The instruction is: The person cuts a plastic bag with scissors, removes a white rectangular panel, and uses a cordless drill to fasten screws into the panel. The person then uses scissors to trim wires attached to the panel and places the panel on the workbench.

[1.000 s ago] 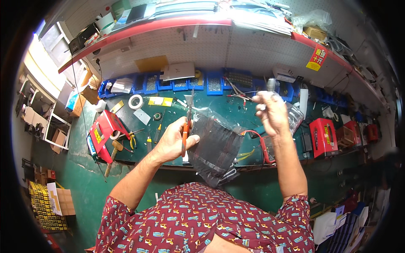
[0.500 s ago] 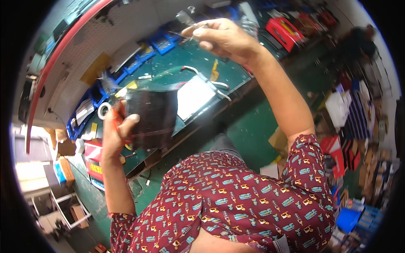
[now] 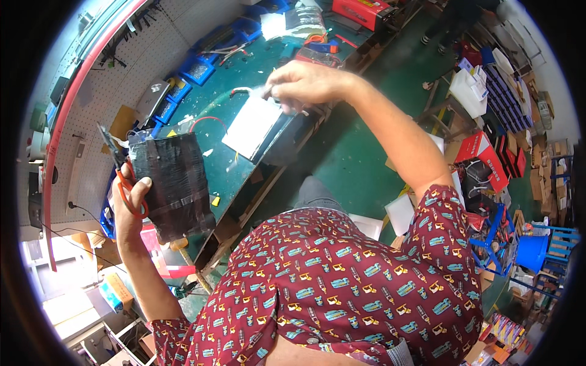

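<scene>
My left hand [image 3: 130, 206] is closed round orange-handled scissors [image 3: 127, 196], their dark blades pointing up and away. The same hand grips the left edge of a flat block wrapped in black tape [image 3: 174, 183], held up in front of the bench. Over the far right corner of a white-topped flat box [image 3: 249, 125], my right hand [image 3: 308, 84] is closed with the fingers bunched downward. What its fingers hold, if anything, is hidden. A thin red wire [image 3: 207, 118] curves between the block and the white-topped box.
The green workbench [image 3: 213, 91] runs diagonally, with blue bins [image 3: 198, 72] along its pegboard side. An orange cable coil [image 3: 316, 39] and a red case [image 3: 363, 13] lie farther along it. Cartons and a blue bucket [image 3: 531, 253] stand on the right. Another person's legs [image 3: 448, 27] show at far right.
My right hand has come down from above the bench to the white-topped box. The left hand has shifted left and nearer with the scissors and block. The whole view has also turned.
</scene>
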A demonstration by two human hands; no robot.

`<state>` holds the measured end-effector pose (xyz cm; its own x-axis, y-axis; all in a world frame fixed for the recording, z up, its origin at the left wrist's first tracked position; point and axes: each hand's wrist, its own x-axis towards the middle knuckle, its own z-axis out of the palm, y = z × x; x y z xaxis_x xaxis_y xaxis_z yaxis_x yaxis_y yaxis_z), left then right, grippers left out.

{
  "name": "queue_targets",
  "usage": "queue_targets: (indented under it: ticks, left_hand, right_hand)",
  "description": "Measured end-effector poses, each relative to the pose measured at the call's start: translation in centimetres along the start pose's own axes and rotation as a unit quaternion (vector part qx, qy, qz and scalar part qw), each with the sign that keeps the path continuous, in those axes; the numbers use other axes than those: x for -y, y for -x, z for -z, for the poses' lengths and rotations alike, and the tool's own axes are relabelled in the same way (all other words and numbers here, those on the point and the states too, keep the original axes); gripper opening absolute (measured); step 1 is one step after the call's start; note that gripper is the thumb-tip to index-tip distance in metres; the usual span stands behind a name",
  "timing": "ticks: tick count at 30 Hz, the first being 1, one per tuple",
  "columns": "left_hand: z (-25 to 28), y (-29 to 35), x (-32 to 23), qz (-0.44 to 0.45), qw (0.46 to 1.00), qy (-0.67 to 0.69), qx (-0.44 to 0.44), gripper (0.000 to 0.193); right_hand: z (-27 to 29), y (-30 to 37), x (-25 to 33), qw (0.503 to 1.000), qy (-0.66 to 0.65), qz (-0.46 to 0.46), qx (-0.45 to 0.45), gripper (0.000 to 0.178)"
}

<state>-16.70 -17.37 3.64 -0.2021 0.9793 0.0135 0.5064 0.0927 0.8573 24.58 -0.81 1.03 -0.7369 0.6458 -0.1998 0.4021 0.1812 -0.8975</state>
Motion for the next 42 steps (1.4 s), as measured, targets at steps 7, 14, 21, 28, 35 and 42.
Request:
queue_targets:
  ticks: [7,14,21,28,35,42]
  left_hand:
    - [-4.1,1.6,-1.2,-0.016,0.989,0.012,0.149,0.024]
    - [-6.9,2.8,-1.4,-0.051,0.946,0.09,0.306,0.028]
    - [-5.8,3.8,0.5,-0.097,0.935,0.098,0.326,0.028]
    - [-5.5,4.1,1.8,-0.062,0.939,0.12,0.316,0.022]
    - [-1.2,4.7,3.5,0.012,0.988,0.051,0.143,0.038]
    - [4.8,6.0,2.6,0.111,0.974,0.104,-0.165,0.085]
  right_hand:
    - [-3.7,1.0,1.5,0.958,-0.187,0.166,-0.144,0.029]
    - [-8.4,-1.0,5.1,0.937,-0.246,0.238,-0.071,0.053]
    - [-10.5,-3.5,8.3,0.962,-0.152,0.214,0.076,0.048]
    - [-8.4,-7.0,7.2,0.953,-0.008,0.254,-0.166,0.016]
    - [-1.9,-6.2,2.7,0.853,-0.395,0.172,-0.295,0.019]
    - [-3.2,0.3,-10.0,0.812,-0.465,0.02,-0.352,0.008]
